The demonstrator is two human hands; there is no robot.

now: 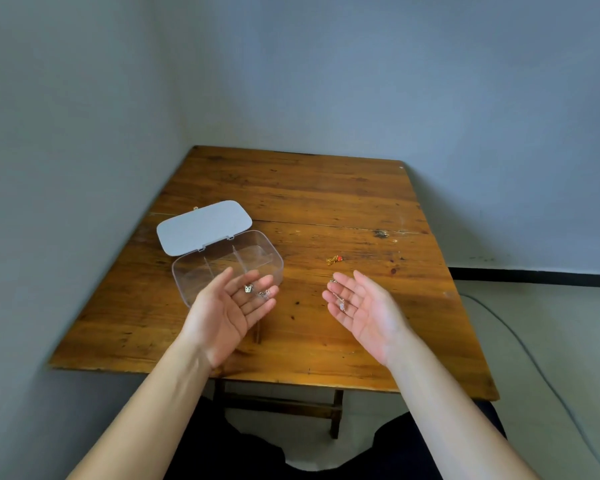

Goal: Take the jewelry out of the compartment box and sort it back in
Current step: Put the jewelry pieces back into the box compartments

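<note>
A wooden table stood in a corner of pale grey walls, a cable trailing over the floor to its right. Above its near half both hands lay palm-up and uncurled: the left hand cradled a silver butterfly chain, the right hand a thin silver chain. Beyond, a gold piece lay on the wood. Left, the clear compartment box looked empty, lid open.
</note>
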